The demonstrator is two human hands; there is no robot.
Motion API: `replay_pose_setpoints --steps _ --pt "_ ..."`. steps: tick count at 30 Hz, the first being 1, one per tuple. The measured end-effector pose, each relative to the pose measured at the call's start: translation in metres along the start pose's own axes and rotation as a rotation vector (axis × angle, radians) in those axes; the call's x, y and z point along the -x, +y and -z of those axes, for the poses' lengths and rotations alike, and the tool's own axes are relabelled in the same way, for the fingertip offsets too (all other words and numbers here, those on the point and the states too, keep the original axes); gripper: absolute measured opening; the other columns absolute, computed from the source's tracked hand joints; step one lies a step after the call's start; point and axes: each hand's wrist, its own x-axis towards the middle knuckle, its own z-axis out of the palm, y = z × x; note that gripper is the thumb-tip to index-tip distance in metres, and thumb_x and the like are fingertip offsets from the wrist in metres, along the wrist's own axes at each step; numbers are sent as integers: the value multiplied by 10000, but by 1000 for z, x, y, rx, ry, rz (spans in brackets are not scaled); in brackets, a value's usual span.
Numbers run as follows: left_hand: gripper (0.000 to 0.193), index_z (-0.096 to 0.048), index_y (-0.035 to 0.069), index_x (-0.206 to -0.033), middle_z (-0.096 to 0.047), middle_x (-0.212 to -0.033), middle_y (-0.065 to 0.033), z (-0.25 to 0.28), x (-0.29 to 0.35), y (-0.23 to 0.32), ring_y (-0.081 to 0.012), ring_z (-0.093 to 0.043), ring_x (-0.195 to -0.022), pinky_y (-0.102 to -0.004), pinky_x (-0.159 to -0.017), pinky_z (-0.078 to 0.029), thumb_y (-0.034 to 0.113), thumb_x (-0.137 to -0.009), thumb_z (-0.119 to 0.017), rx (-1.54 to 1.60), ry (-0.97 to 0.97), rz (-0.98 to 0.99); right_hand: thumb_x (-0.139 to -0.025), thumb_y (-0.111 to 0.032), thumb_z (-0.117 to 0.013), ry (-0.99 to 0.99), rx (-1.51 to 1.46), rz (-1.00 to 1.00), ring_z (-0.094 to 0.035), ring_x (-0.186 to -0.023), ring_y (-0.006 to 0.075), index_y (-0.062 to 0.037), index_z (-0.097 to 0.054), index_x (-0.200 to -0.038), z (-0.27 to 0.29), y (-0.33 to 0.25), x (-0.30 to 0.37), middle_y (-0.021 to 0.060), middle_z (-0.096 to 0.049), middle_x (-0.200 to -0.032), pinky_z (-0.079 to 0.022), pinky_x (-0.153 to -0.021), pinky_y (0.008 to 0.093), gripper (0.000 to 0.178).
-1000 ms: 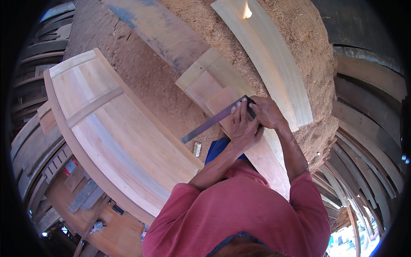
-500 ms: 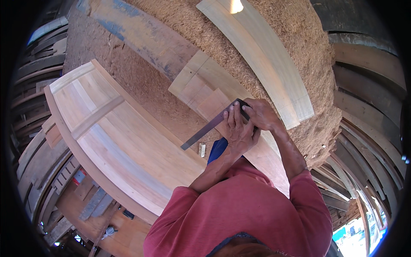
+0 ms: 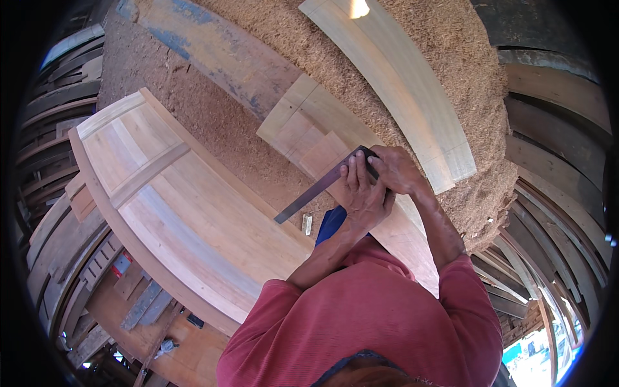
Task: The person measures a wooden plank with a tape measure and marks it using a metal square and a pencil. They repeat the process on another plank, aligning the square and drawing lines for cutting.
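A try square (image 3: 314,191) with a long flat metal blade and a dark stock lies over a pale wooden board (image 3: 293,121) in front of me. My left hand (image 3: 366,201) is closed on it, with the fingers laid over the corner where blade and stock meet. Close against it, my right hand (image 3: 398,170) is curled with its fingertips at the dark stock. Whether it also holds something small is hidden. The blade points down and left, its free end reaching the edge of a large panelled wooden door (image 3: 193,206). A smaller wood piece (image 3: 324,155) rests on the board beside the blade.
A long pale plank (image 3: 412,97) lies at the far right on wood shavings (image 3: 477,77). A worn, paint-stained plank (image 3: 213,51) extends beyond the board. A small pale block (image 3: 307,224) sits near the door. Stacked timber (image 3: 561,135) lines both sides.
Both hands and the try square keep the same hold and place on the board. The whole view has shifted very slightly.
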Motion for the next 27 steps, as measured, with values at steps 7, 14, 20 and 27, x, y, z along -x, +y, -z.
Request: replay_pose_setpoints --steps 7,14,20,27 --pt "687 -653 80 -1504 -321 -1641 -484 2 -2 1 -638 -292 -1549 -734 -1279 -229 354 -895 -815 26 -2 16 -1063 -277 -641 -10 -12 1 -722 -949 440 -61 -749 -1128 4 -4 -1 225 -752 -991 -548 -881 561 250" --pt "586 -688 172 -1468 -310 -1661 -462 6 -2 5 -620 -289 -1556 -729 -1278 -224 403 -938 -788 26 -23 35 -1030 -162 -737 396 -162 146 -733 -965 347 -29 -768 -1148 40 -29 13 147 -756 -1035 -585 -895 477 180" --pt "602 -644 156 -1502 -333 -1643 -469 -3 -1 2 -621 -321 -1546 -736 -1274 -230 398 -963 -759 -5 26 15 -1044 -161 -725 102 -369 262 -742 -998 295 10 -753 -1156 29 -43 -2 158 -728 -1056 -599 -914 416 206" --pt "649 -595 126 -1561 -331 -1659 -459 -5 0 2 -607 -330 -1551 -732 -1280 -230 411 -993 -729 -22 43 -5 -1021 -167 -725 167 -69 302 -704 -1115 360 -13 -762 -1142 37 -48 -2 163 -727 -1097 -572 -984 470 199"
